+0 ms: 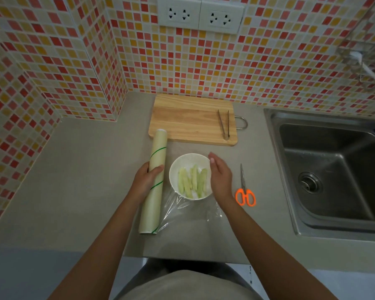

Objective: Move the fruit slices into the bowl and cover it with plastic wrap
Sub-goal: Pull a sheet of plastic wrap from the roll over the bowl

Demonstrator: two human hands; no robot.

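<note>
Left of the white bowl, the left hand grips the plastic wrap roll. The right hand, fingers straight, rests against the bowl's right rim. The bowl holds pale green fruit slices; loose film spreads from the roll toward the counter's front edge. Orange scissors lie right of the bowl.

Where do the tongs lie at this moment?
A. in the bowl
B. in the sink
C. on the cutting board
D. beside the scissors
C: the tongs lie on the right part of the cutting board, apart from the bowl and the scissors.
</note>
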